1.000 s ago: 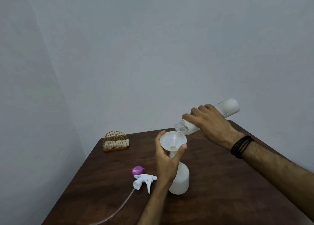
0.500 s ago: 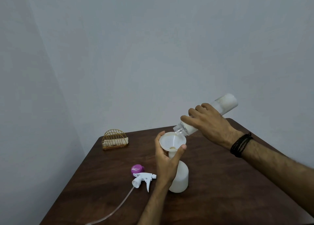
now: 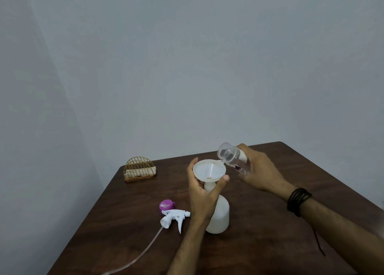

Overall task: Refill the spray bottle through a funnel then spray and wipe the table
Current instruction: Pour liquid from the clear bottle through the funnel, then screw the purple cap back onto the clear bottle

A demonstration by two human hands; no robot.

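Spanning brown table (image 3: 270,243), grey walls (image 3: 187,66)

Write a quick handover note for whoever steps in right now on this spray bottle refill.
Left hand: steadies the funnel seated in the spray bottle.
Right hand: holds the clear refill bottle beside the funnel, mouth tipped up, no stream visible.
Trigger head and purple cap lie on the table; cloth in the wire holder.
Left: remove funnel, refit trigger, spray, wipe.
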